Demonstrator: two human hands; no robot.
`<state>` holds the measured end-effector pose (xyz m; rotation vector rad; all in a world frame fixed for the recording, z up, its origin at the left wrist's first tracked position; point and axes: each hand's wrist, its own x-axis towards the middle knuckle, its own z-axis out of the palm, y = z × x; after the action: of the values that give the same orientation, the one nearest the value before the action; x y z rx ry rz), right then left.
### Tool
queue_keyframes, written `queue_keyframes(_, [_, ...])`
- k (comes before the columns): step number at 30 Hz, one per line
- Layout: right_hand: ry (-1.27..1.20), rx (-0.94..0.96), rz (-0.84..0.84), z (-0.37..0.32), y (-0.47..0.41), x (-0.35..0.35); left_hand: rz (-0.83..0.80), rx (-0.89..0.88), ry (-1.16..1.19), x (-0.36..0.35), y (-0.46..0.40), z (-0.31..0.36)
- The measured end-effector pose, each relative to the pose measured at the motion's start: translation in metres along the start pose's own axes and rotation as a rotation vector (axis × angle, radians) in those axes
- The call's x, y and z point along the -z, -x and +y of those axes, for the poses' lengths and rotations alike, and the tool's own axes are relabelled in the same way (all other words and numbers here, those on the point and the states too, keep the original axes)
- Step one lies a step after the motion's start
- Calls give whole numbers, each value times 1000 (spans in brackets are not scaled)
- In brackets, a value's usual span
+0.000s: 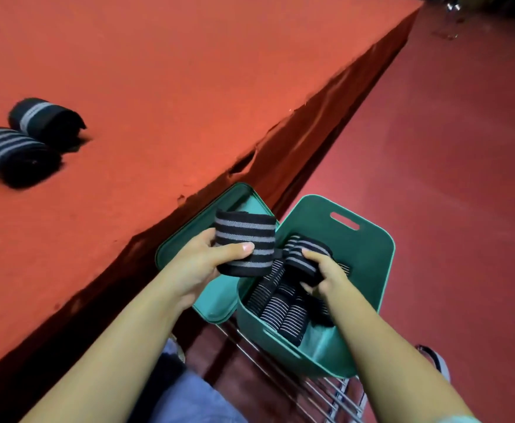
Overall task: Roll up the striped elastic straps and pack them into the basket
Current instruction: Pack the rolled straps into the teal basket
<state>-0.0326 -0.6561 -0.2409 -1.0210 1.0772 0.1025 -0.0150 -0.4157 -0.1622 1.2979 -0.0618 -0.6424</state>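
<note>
Both forearms reach over the green basket [369,270]: the left hand [201,264] clamps one rolled strap [244,239] above its rim, and the right hand [323,276] grips another roll [303,254] low inside, probably to seat it among those packed. Two more rolls [27,138] wait on the orange table [189,102].

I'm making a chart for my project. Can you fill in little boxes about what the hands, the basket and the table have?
left hand: grips a rolled striped strap above the lid
right hand: grips another rolled strap inside the basket
green basket: holds several rolled straps
green lid: beside the basket, against the table edge
red table: two rolled straps lie on it, touching each other
</note>
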Motion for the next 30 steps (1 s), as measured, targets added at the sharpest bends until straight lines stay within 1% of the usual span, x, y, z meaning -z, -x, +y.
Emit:
queue_keyframes(4, [94, -127, -43, 17, -15, -18, 20, 4, -8, 4, -5, -1])
queue_keyframes(7, [147, -139, -36, 33, -25, -24, 22, 5, -23, 5, -8, -1])
queue_keyframes(10, [151, -80, -15, 44, -33, -24, 17, 15, -36, 6, -11, -2])
queue_keyframes(12, [148, -1, 6, 48, -41, -24, 16, 19, -33, 6, -13, -3])
queue_keyframes(15, [224, 109, 59, 51, -52, -24, 20, 24, -16, 5, -15, -5])
queue_keyframes(17, [337, 154, 113, 52, -53, -22, 19, 30, -8, 3, -16, -7])
queue_keyframes(19, [542, 172, 200, 52, -55, -18, 15, 38, -8, 2, -15, -8])
queue_keyframes(20, [603, 182, 224, 51, -58, -16, 13, 42, -11, 1, -15, -8])
queue_keyframes(22, [601, 201, 200, 49, -61, -12, 8, 53, -16, -1, -14, -8])
queue_keyframes(25, [507, 200, 126, 43, -63, -7, 8, 76, -28, -4, -15, -9])
queue_keyframes(30, [473, 177, 114, 40, -60, 1, 17, 109, -25, -7, -15, -12])
